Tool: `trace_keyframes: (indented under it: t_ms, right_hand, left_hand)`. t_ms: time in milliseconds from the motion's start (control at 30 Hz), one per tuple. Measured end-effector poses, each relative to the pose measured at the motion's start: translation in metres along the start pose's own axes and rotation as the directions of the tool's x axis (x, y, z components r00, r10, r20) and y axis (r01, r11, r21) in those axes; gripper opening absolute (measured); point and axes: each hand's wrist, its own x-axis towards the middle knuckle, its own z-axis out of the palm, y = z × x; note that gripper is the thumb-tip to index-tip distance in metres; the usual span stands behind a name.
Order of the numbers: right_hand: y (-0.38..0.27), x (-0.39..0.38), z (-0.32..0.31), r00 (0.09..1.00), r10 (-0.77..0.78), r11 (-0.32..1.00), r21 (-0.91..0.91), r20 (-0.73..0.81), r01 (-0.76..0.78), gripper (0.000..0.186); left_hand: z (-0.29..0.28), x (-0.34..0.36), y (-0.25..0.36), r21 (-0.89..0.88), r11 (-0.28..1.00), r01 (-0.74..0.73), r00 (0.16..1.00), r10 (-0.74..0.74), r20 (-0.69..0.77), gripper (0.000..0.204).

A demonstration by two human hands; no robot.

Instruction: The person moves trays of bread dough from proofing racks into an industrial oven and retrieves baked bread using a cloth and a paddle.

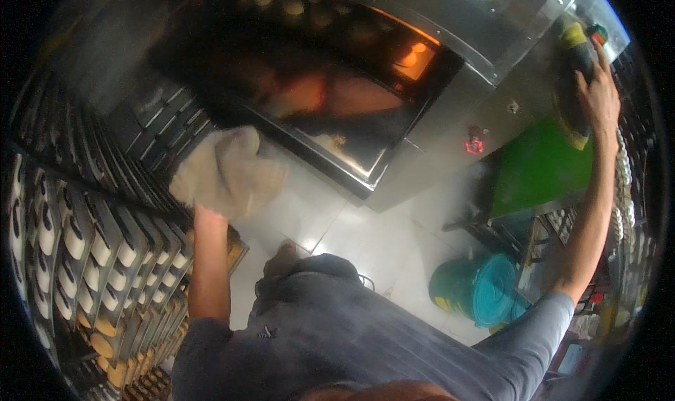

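A person (302, 324) stands before an orange-lit oven (330, 95), a beige cloth (232, 172) over the left hand (209, 210)
The right hand (601, 99), index finger (602, 58) extended, is at a green-and-red control (598, 34); pale, elongated pieces (74, 241) line a dark rack (105, 203) at left, while a red valve handle (474, 142) and a teal bucket (460, 288) on the floor (401, 253) show at right

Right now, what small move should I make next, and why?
I'd probably settle your right hand on the small green-and-red fitting first: its extended finger reaches there, while the beige cloth at your left wrist sits near the glowing oven.
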Motion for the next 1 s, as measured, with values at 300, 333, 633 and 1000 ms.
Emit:
trace_keyframes:
  t_ms: [300,333,633,1000]
  right_hand:
    - [0.012,-0.003,0.017,0.993,-0.102,0.985,0.136,-0.060,0.109,0.044]
    - [0.006,-0.006,0.020,0.988,-0.114,0.981,0.143,-0.103,0.128,0.042]
    - [-0.028,0.000,0.004,0.989,-0.094,0.987,0.117,-0.116,0.107,0.047]
    - [-0.216,-0.117,-0.045,0.368,0.775,0.089,0.488,0.513,-0.868,0.052]
  left_hand:
    - [0.009,0.124,0.010,-0.208,0.978,0.032,0.974,-0.077,-0.212,0.035]
    - [0.003,0.148,0.003,-0.374,0.927,0.039,0.965,-0.132,-0.225,0.033]
    - [0.001,0.420,-0.059,-0.588,0.780,0.213,0.830,-0.461,-0.312,0.045]
    - [0.059,0.568,-0.120,-0.725,0.665,0.181,0.898,-0.413,-0.154,0.043]
